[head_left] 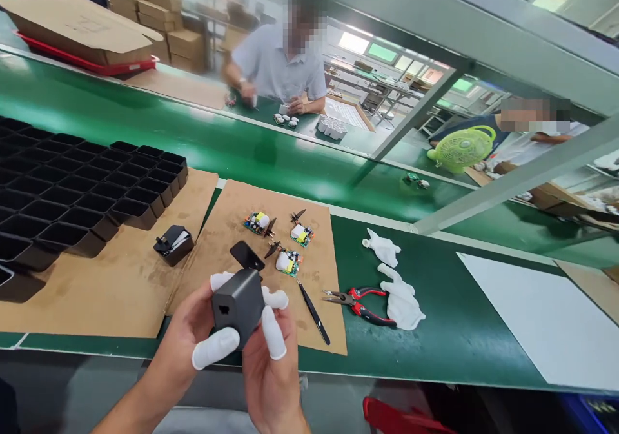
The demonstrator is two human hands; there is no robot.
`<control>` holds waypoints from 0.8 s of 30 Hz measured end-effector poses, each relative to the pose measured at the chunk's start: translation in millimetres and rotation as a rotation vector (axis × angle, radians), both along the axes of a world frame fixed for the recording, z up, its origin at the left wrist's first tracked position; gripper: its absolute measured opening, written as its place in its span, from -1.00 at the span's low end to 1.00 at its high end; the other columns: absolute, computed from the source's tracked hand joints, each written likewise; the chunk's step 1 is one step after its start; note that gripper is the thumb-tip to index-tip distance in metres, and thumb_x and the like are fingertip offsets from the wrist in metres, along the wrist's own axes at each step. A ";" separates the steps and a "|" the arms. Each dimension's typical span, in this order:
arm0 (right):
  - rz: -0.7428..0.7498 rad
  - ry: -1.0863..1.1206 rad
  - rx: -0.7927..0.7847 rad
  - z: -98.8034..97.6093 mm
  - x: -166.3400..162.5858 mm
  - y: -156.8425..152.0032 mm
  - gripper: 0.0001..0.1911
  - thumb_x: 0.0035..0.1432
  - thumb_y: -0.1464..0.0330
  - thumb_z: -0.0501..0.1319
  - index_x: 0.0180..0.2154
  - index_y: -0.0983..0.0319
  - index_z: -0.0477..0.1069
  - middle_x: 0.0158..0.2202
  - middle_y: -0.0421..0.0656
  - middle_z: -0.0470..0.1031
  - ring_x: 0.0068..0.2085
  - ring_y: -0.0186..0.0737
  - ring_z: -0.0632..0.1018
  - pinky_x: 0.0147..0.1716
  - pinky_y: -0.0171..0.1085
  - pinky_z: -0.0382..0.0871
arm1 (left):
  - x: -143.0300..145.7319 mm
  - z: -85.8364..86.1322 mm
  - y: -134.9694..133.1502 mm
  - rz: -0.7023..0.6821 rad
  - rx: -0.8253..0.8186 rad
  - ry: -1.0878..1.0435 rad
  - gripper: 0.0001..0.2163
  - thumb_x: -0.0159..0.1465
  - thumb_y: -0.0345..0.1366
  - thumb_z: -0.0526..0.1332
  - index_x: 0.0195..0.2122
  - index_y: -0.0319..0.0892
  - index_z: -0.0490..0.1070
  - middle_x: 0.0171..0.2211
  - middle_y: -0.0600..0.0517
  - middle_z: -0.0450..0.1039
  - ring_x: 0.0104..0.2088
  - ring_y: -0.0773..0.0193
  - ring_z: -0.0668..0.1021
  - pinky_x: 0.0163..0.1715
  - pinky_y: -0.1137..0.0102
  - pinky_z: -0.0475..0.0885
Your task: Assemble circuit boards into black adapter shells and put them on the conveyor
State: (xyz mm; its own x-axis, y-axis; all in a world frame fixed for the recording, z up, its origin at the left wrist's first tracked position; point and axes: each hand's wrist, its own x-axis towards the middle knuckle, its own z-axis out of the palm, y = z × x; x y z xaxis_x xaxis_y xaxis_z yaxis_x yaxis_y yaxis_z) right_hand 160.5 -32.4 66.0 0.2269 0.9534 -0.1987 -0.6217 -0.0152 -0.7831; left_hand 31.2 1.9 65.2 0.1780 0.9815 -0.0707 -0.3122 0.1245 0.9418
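"Where are the hands?"

"Lower middle of the frame, both curled around one black box (239,305). The left hand (181,334) has its thumb on the lower front and fingers at the far left edge. The right hand (273,369) is bent about the right side. Several fingers wear white covers (216,349)."

"Anything on the box itself?"

"A small dark opening shows in the end turned towards the camera."

"And just beyond it?"

"A flat black plate (247,255), lying on a sheet of brown cardboard (225,218). Near that, around the centre of the frame, sit three circuit boards (289,263) with white and yellow parts."

"Any tools?"

"Black tweezers (314,315) slant across the cardboard, right of the hands. Further right, red-handled pliers (355,302) lie partly on the green bench (449,337), their handles reaching a crumpled white heap (405,305)."

"What about the left of the frame?"

"Rows of open black cases (130,213), with a smaller black container (174,250) holding some parts set apart from them."

"Who's across the bench?"

"Upper middle, a person in a light shirt (278,57), with both hands low over small white pieces."
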 end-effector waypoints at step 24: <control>-0.162 -1.342 0.274 49.4 91.9 -6.6 -0.75 0.42 0.46 0.42 0.04 0.04 0.72 -0.26 -0.24 0.59 -0.33 -0.30 0.57 -0.37 -0.33 0.45 | 24.8 19.2 20.3 0.144 -0.184 -0.009 -0.45 -0.04 -0.16 0.72 -0.14 -0.16 0.51 -0.20 -0.03 0.68 -0.21 0.17 0.75 -0.18 0.38 0.70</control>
State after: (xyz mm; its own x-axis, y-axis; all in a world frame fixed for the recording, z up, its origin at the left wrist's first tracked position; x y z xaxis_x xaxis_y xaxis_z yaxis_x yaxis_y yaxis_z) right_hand 252.4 -39.0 115.4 0.2052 0.8709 0.4465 0.6251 0.2344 -0.7445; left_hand 56.0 22.2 84.4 0.0381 0.9674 -0.2503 -0.3473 0.2477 0.9045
